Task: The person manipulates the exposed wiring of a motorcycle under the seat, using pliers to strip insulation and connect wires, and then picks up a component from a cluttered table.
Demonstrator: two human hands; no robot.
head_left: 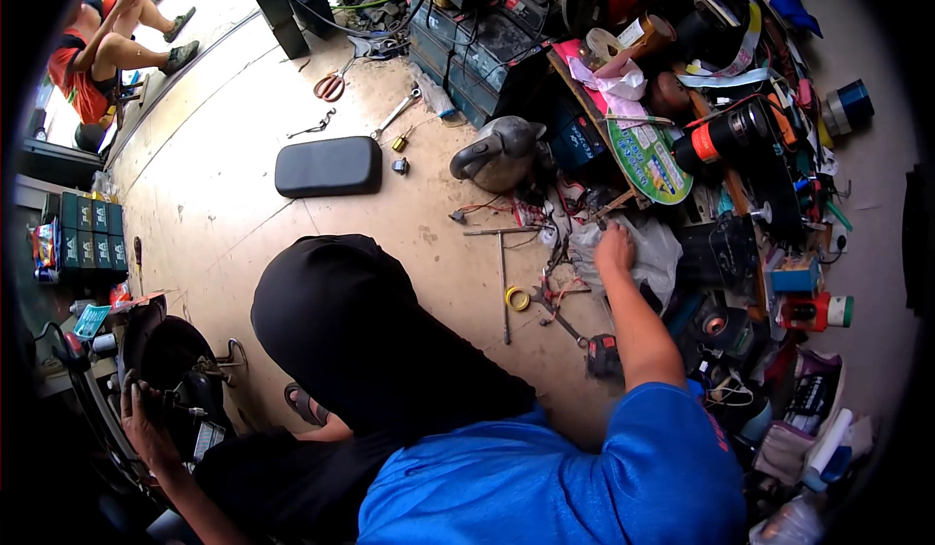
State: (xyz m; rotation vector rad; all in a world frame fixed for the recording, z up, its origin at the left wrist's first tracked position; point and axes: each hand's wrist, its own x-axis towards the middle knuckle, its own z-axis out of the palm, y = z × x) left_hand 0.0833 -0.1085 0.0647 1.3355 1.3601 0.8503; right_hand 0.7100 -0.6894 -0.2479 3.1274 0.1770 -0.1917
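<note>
My right hand [614, 250] reaches out to the right and is closed at the upper edge of a clear plastic bag [654, 258]. Whatever its fingers pinch is hidden. At the far left my left hand [146, 428] has its darkened fingers stretched upward against the black parts of a machine [170, 360]. Between the arms rises my bent knee [331, 301] in black cloth. Near the right hand lie a T-shaped metal rod [504, 287], a roll of yellow tape [517, 299], a wrench [565, 326] and a black-and-red battery pack [603, 357].
A black padded seat [328, 165] lies on the floor, near scissors [331, 85] and a padlock [399, 143]. Beyond the bag stands a grey kettle-like vessel [499, 150]. Piled batteries [477, 53] and clutter crowd the right. Another person [88, 63] sits at the upper left.
</note>
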